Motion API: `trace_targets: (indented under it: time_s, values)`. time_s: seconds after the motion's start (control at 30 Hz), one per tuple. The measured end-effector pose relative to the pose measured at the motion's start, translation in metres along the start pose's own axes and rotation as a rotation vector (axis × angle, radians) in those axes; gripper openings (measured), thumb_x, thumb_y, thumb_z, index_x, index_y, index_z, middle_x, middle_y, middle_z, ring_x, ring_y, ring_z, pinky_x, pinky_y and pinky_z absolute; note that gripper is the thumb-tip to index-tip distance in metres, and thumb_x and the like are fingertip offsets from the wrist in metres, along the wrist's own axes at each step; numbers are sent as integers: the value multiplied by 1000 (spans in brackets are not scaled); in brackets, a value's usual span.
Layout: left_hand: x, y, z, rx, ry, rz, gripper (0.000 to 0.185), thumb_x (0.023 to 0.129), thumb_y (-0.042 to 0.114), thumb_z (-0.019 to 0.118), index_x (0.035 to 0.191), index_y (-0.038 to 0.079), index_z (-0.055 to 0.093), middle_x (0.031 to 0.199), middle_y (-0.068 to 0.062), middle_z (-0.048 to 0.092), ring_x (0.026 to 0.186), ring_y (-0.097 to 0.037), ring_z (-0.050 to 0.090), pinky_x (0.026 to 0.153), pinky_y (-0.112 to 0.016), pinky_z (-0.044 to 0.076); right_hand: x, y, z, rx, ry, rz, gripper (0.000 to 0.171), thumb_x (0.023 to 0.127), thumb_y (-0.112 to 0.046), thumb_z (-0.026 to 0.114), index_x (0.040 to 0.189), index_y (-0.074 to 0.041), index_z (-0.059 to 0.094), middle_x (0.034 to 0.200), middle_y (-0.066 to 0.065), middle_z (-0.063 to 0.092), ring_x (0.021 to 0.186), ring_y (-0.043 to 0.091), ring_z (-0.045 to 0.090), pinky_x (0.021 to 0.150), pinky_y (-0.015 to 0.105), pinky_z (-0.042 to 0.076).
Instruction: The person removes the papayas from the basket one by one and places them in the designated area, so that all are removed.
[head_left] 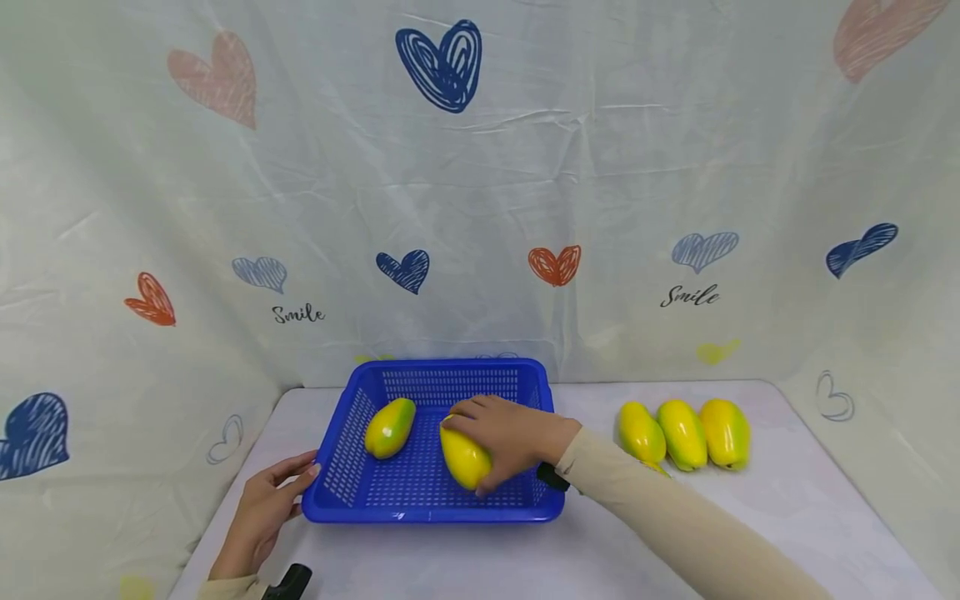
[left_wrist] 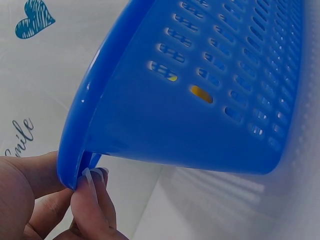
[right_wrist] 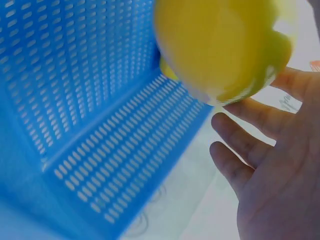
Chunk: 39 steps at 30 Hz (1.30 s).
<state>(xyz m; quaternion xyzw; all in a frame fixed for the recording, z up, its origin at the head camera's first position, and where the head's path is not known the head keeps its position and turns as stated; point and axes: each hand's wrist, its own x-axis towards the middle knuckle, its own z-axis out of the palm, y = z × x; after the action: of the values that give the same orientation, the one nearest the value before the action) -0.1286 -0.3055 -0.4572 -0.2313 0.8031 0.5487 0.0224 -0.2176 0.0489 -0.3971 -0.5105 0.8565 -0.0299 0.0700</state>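
Note:
A blue plastic basket (head_left: 431,515) with slotted walls stands on the table. My left hand (head_left: 264,507) pinches the rim at its left front corner; in the left wrist view the thumb and fingers close on the blue rim (left_wrist: 75,130). Inside the basket, my right hand (head_left: 510,432) grips a glossy yellow mango (head_left: 463,454) from above and the right. The right wrist view shows this mango (right_wrist: 220,45) against the fingers, with some fingertips apart from it. Another mango (head_left: 390,429), yellow with a green side, lies at the basket's left.
Several more yellow mangoes lie on the table's right side, among them a mango (head_left: 726,433) at the end of the row. The right sleeve (head_left: 667,517) partly covers one of them. A white curtain (head_left: 480,200) printed with hearts hangs behind the table (head_left: 615,542).

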Motion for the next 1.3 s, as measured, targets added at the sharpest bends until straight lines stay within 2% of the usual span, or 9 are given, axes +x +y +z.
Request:
trace_targets:
  time_s: [0.23, 0.43, 0.83, 0.97, 1.3]
  values:
    - [1, 0, 0, 9, -1, -7, 53, 108, 19, 61, 152, -8, 49, 146, -32, 47, 90, -14, 60, 69, -27, 56, -33, 7, -7, 41, 121, 23, 91, 83, -54, 83, 156, -14, 47, 156, 9, 47, 144, 30, 45, 121, 46, 38]
    - [1, -1, 0, 9, 2, -17, 53, 108, 19, 61, 152, -7, 49, 147, -32, 48, 91, -15, 60, 69, -28, 55, -58, 11, -6, 21, 238, -7, 88, 82, -49, 79, 155, -12, 48, 156, 13, 47, 142, 33, 46, 117, 51, 44]
    - [1, 1, 0, 7, -9, -10, 55, 109, 22, 60, 153, -7, 47, 149, -32, 46, 90, -13, 61, 69, -26, 56, -97, 18, -2, -31, 439, -34, 92, 73, -42, 86, 151, -9, 49, 152, 19, 46, 139, 37, 48, 112, 54, 48]
    - [0, 1, 0, 7, -11, -5, 55, 109, 21, 60, 153, -7, 47, 149, -32, 46, 90, -12, 60, 69, -26, 56, -108, 20, 1, -41, 464, -13, 94, 72, -43, 88, 150, -11, 48, 153, 18, 46, 140, 37, 48, 114, 56, 46]
    - [0, 1, 0, 7, -19, -7, 55, 109, 22, 60, 154, -7, 46, 149, -32, 46, 91, -13, 60, 70, -25, 56, -135, 23, 11, -34, 463, 69, 95, 70, -37, 88, 152, -14, 47, 158, 15, 42, 143, 37, 45, 112, 59, 47]
